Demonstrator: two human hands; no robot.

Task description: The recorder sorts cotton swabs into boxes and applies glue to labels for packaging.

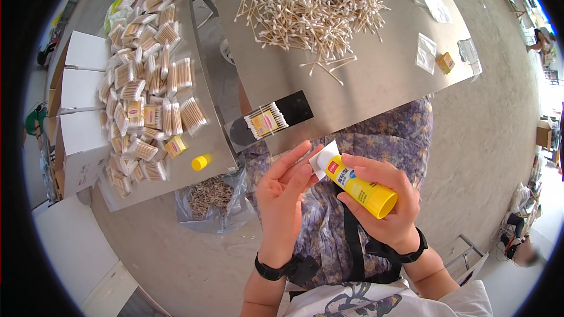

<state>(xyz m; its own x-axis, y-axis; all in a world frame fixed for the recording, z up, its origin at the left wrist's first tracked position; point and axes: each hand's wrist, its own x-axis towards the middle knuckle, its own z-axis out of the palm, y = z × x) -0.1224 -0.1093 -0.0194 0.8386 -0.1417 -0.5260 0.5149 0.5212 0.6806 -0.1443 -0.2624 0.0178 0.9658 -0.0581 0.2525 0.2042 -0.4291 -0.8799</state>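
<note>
glue stick [361, 189] in right hand [404, 202], seemingly against card [331, 147]

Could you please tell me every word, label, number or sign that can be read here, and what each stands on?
Print shows on these things, though I won't copy its wording:
Yellow glue stick in the right hand: clear lettering, with smaller print.
Yellow card on the swab bundle: a small label, fine print too small to read.
Yellow box at the table's right: too small.
White carton: faint marks, unreadable.
</note>
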